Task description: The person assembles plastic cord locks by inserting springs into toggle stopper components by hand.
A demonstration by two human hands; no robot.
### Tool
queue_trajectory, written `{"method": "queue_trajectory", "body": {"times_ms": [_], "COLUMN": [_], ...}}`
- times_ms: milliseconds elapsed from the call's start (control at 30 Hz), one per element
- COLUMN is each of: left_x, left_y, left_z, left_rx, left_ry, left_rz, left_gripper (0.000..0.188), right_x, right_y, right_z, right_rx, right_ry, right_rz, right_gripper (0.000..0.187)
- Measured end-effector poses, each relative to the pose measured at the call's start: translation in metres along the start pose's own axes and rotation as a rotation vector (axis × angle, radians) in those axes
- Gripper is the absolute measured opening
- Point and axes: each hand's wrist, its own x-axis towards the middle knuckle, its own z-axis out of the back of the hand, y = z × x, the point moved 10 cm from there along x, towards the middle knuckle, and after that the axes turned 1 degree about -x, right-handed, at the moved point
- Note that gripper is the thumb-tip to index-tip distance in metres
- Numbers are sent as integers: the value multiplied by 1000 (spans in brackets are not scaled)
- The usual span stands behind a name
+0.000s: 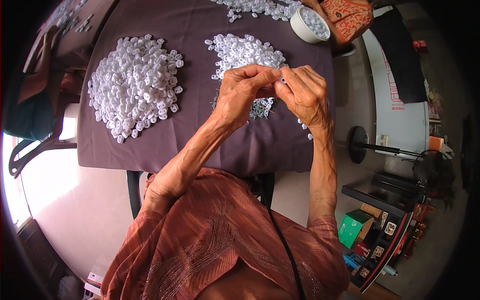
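Observation:
Above the table, my left hand [243, 92] and my right hand [305, 95] meet fingertip to fingertip. My right fingers pinch a small white plastic piece [283, 80], mostly covered by them. The left thumb and forefinger are pressed together beside it; what they hold is hidden. Behind my hands lies a heap of white plastic pieces [245, 51], rounded oblongs with holes. Thin grey nail-like pins [258, 111] are scattered under my hands, partly hidden. A larger heap of the same white pieces [132, 82] lies to the left.
A dark cloth [200, 150] covers the table. At the far right stands a white tub [296, 25] of pieces, beside another person's arm [336, 35] and orange patterned clothing. More white pieces [257, 7] lie at the far edge. Another person's arm [37, 75] shows at left.

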Motion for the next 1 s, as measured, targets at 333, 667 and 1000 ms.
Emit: {"method": "queue_trajectory", "body": {"times_ms": [333, 667, 1000], "left_x": [3, 0, -3], "left_y": [0, -5, -11], "left_z": [5, -1, -5], "left_rx": [-53, -20, -25], "left_ry": [19, 63, 31], "left_rz": [50, 64, -8], "left_gripper": [18, 20, 15], "right_x": [-1, -15, -25], "right_y": [-13, -36, -43], "right_z": [7, 4, -2], "right_rx": [184, 503, 657], "right_ry": [-11, -106, -205], "right_rz": [-259, -621, -888], "right_gripper": [28, 13, 15]}}
